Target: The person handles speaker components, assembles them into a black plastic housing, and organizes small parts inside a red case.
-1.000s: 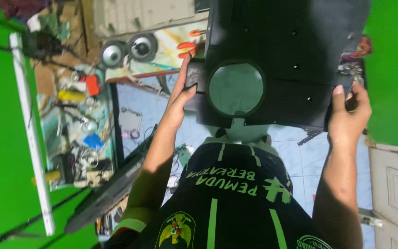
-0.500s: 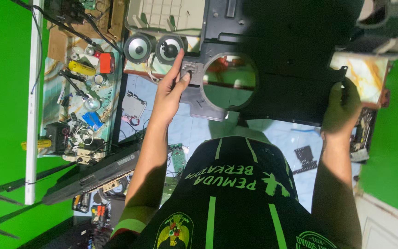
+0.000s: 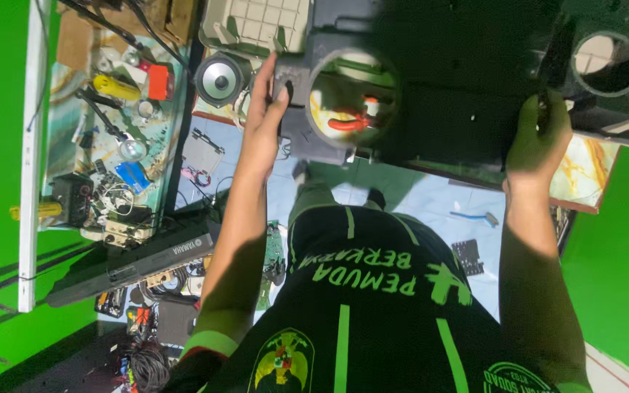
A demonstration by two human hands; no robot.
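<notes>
Bright light is falling on the cluttered left side — the black panel (image 3: 467,94) and right hand (image 3: 536,138) are sitting in deep shadow. Edges are bending slightly; detail is staying fairly sharp, dark areas losing texture.

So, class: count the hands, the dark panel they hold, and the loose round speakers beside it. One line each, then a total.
Hands: 2, left hand and right hand
Dark panel: 1
Round speaker: 1
Total: 4
</notes>
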